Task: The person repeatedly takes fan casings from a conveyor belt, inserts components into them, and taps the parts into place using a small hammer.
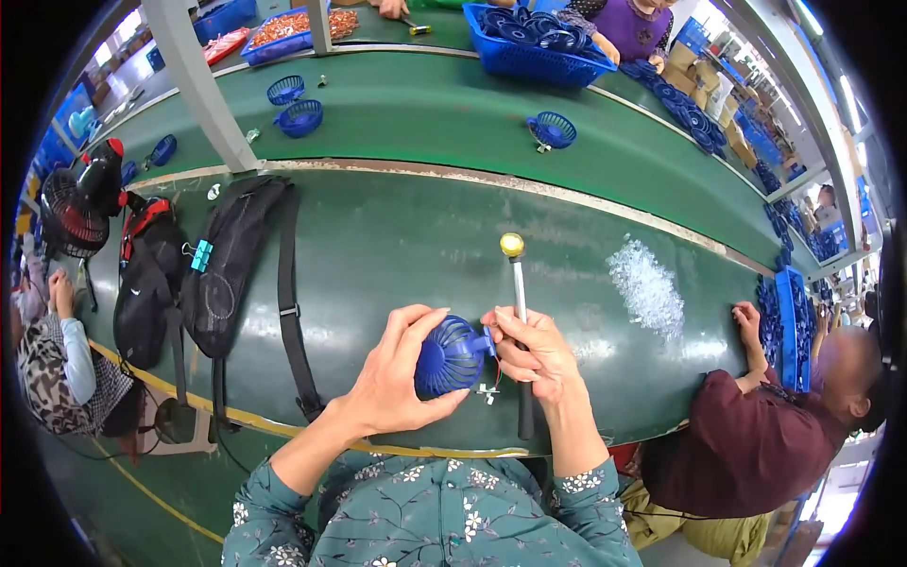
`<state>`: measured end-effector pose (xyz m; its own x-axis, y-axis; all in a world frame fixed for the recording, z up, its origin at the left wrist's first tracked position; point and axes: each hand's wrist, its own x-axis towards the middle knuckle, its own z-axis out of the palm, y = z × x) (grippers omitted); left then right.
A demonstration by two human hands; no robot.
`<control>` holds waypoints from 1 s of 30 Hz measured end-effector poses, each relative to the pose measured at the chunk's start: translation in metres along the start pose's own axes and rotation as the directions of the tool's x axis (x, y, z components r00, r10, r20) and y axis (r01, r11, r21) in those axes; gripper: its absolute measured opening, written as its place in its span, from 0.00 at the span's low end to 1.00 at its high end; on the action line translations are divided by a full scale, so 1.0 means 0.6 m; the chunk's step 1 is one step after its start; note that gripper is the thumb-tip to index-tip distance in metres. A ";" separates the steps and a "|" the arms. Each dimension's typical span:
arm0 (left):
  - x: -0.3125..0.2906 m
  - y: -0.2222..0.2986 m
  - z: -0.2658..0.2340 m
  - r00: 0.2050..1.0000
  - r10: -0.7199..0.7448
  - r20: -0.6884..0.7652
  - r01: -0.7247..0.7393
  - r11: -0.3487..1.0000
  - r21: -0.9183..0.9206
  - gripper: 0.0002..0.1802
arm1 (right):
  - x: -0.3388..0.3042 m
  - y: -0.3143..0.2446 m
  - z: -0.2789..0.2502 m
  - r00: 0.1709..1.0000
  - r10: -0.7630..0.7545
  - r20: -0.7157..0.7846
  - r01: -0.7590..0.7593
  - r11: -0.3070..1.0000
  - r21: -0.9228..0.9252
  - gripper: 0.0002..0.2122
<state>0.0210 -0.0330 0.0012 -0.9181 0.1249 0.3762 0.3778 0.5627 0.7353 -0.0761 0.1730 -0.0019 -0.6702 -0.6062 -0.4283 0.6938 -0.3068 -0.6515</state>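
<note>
My left hand (pixel 389 373) is wrapped round the rounded cage of a blue plastic fan housing (pixel 448 359). At the housing's narrow neck, the fingers of my right hand (pixel 536 352) are pinched together on its end. A small pale part (pixel 487 393) with a thin red wire hangs below the neck. Under my right hand a hammer lies on the green table, its yellow head (pixel 511 246) pointing away from me and its black grip (pixel 525 411) nearer the edge. My right fingers cross over its shaft without visibly gripping it.
Small clear plastic pieces (pixel 647 286) lie heaped at right. Black bags with straps (pixel 231 260) lie at left near a black fan (pixel 76 213). Beyond the ledge, a green conveyor (pixel 416 104) carries several blue housings (pixel 551 130). A co-worker (pixel 756 444) sits close on my right.
</note>
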 end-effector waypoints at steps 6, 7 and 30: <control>-0.004 0.003 0.003 1.000 0.023 0.019 -0.022 0.999 -0.037 0.47 | -0.002 0.020 0.004 0.998 0.024 0.053 -0.025 0.999 0.033 0.11; -0.004 0.002 0.005 1.000 0.016 0.023 -0.016 0.999 -0.040 0.47 | -0.002 0.022 0.006 0.999 0.028 0.040 -0.029 0.999 0.028 0.11; 0.002 0.019 -0.004 0.995 -0.097 -0.009 0.097 0.994 0.054 0.45 | -0.027 0.050 0.026 0.775 -0.617 0.137 0.488 0.446 -0.750 0.10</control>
<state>0.0246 -0.0282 0.0114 -0.9494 0.0624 0.3079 0.2795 0.6152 0.7371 -0.0401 0.1623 -0.0047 -0.9112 -0.3814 0.1558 -0.2152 0.1179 -0.9694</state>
